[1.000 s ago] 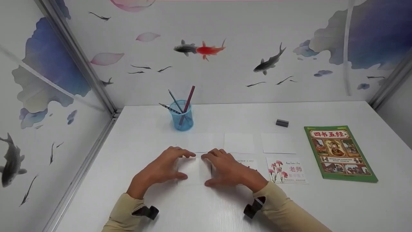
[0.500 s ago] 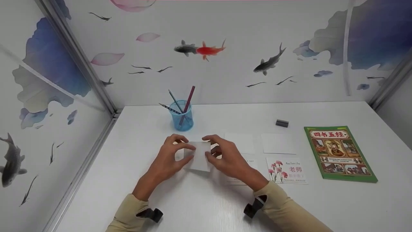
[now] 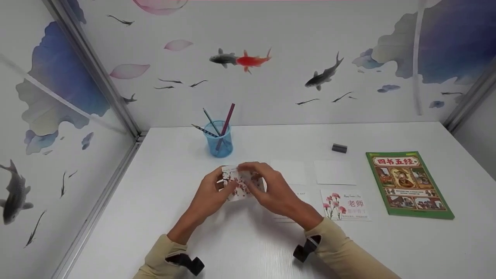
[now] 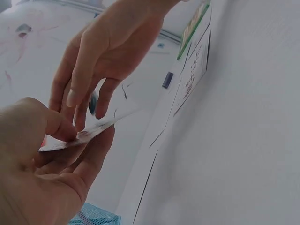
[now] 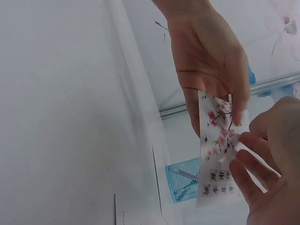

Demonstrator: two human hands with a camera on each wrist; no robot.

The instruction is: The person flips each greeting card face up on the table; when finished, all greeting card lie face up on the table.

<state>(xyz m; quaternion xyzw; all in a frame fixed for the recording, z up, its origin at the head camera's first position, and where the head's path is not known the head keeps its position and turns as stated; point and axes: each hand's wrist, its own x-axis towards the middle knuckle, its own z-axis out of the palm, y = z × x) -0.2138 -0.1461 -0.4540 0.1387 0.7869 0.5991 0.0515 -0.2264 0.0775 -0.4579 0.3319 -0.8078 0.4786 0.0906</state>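
Observation:
A card (image 3: 241,190) printed with pink blossom is held up off the white table, its printed face toward the head camera. My left hand (image 3: 210,195) pinches its left side, thumb on the printed face and fingers behind, as the left wrist view shows. My right hand (image 3: 277,192) is at the card's other side. In the right wrist view its fingertips (image 5: 243,137) lie over or against the printed face of the card (image 5: 216,133); they look fairly straight, not closed round it. Part of the card is hidden behind the right hand in the head view.
Several flat cards lie on the table: a blank white card (image 3: 335,172), another white card (image 3: 290,170), a carnation card (image 3: 345,205) and one partly under my right arm. A blue pencil cup (image 3: 220,145), a dark eraser-like block (image 3: 339,148) and a green-edged book (image 3: 410,185) stand around.
Both hands have raised the card from the table and moved farther from me. Its blank side showed half a second ago; now the blossom side faces the head camera.

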